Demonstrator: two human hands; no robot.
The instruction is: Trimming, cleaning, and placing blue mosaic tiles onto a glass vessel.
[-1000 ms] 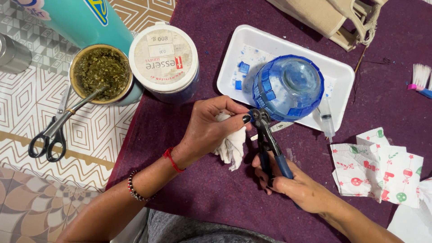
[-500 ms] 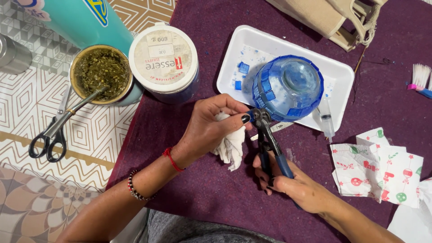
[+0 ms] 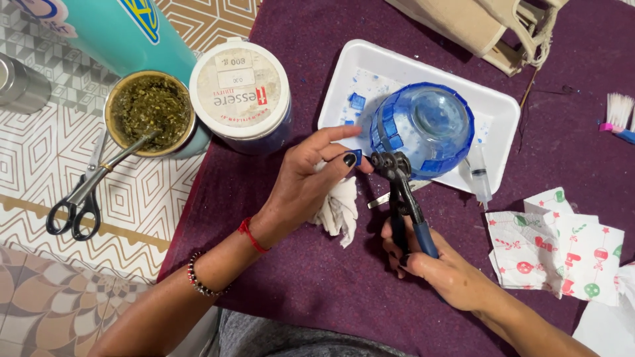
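A small blue tile [image 3: 356, 157] is pinched in the left hand [image 3: 305, 182] over crumpled tissue [image 3: 338, 206], beside the blue bowl [image 3: 423, 129]. Blue-handled nippers [image 3: 402, 198] are clasped in the right hand [image 3: 440, 268], head touching the tile.

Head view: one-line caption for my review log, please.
Left hand feeds a small blue glass tile into black blue-handled nippers gripped by right hand.

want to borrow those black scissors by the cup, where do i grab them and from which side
Take the scissors by the two black finger loops, coming from the near left edge of the table. The loops lie free toward you, while the blade tips point up and right toward the herb-filled cup and its metal straw.
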